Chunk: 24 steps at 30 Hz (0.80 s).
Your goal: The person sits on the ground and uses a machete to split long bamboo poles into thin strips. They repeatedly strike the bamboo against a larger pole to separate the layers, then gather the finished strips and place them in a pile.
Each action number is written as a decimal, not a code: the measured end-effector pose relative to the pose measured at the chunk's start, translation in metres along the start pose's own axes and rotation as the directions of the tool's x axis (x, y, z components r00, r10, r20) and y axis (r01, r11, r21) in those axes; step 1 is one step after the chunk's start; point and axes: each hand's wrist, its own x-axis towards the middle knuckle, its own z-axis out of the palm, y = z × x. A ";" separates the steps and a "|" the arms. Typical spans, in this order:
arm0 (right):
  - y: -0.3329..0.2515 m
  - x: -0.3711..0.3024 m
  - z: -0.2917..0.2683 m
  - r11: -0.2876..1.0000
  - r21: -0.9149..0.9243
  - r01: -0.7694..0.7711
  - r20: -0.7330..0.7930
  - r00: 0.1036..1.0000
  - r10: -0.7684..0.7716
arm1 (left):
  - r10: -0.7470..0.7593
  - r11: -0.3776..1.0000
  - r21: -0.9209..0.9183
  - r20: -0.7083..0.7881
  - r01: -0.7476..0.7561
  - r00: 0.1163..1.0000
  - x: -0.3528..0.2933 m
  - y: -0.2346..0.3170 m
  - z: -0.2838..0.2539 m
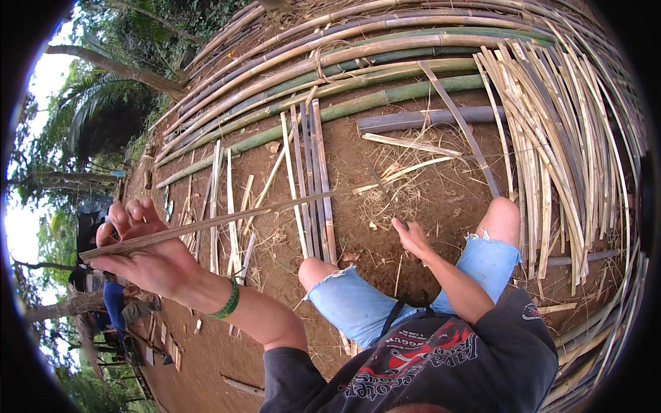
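My left hand [155, 258] is raised at the left, palm up with fingers curled and apart. It holds one end of a long, thin bamboo strip [227, 219], which lies across the palm and thumb. The strip runs rightward past a long, narrow knife [385, 190]. Between my knees, my right hand [413, 239] is closed round the knife's handle, the blade pointing away and to the left. Strip and blade cross in view; whether they touch I cannot tell. Thin shavings [396, 199] lie on the ground beyond the knife.
Split bamboo slats [551, 151] are piled at the right. Several slats [313, 179] lie ahead of my left knee. Long bamboo poles [385, 48] stretch across the far side, with a dark pole piece [427, 120] nearer. A person in blue [113, 303] is at the far left.
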 end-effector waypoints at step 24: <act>-0.007 -0.032 0.035 0.993 -0.079 -0.083 -0.102 0.992 0.075 | 0.158 0.971 0.157 0.128 -0.178 0.979 -0.048 0.037 -0.034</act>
